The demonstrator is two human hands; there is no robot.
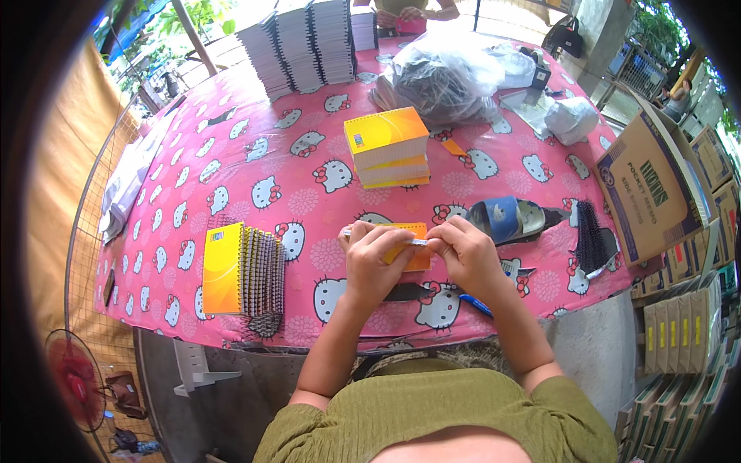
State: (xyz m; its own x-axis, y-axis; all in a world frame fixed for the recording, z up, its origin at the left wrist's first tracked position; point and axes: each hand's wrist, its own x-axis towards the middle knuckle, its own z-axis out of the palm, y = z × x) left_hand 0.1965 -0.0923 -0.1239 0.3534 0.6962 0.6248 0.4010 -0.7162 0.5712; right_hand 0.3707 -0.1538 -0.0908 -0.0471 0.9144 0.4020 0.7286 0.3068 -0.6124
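Observation:
In front of me on the table lies a small yellow-orange notebook (419, 261), partly covered by my hands. My left hand (372, 258) is closed, fingers bent over a thin, pale strip-like thing (417, 242) above the notebook's cover. At the strip's right end, my right hand (469, 255) pinches with thumb and fingertips. Whether the strip is a page edge or a separate piece, I cannot tell. To the left stands a row of spiral-bound yellow notebooks (224, 270). Beyond my hands is a stack of yellow notebooks (390, 139).
Tall stacks of bound pads (297, 50) stand at the far left, beside a plastic-wrapped bundle (440, 81). At right are a blue roll-like container (498, 218), black coils (590, 235), a blue pen-like tool (476, 305) and a cardboard box (652, 185). Another person's hands (401, 15) show across the table.

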